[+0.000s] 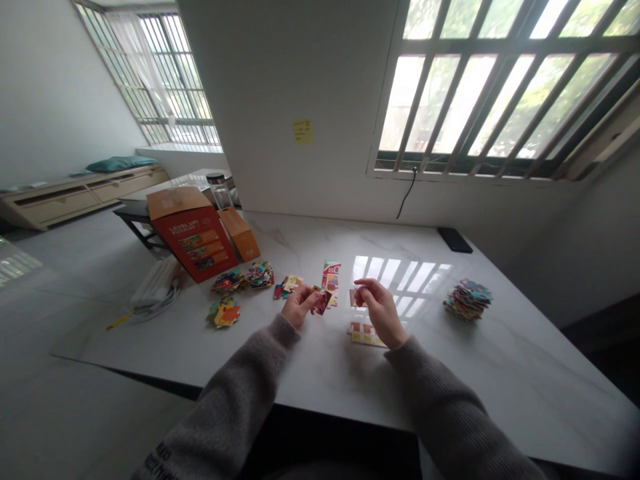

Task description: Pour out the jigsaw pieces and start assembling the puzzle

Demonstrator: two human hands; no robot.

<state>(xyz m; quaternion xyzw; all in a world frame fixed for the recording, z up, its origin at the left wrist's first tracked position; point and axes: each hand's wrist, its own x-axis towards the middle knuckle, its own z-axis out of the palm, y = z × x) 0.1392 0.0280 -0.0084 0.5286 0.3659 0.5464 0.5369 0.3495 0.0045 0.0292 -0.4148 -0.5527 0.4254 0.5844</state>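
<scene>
My left hand (299, 306) is closed on a dark red puzzle piece (323, 304), held just above the table between thumb and fingers. To its right, my right hand (379, 308) has the index finger stretched out and the other fingers partly curled; I see nothing in its grip. A pinkish puzzle piece (353, 298) lies by its fingertips, partly covered by the hand. Under the right wrist rests a pale joined puzzle section (363, 333). Just beyond the held piece is an upright strip of joined puzzle pieces (332, 270) with a red building on it.
Several loose puzzle piles (227, 313) lie at left, with a tall stack of pieces (469, 300) at right. A red puzzle box (200, 243), a smaller orange box (241, 233) and a white cable bundle (155, 293) stand far left. A black phone (454, 240) lies near the back edge.
</scene>
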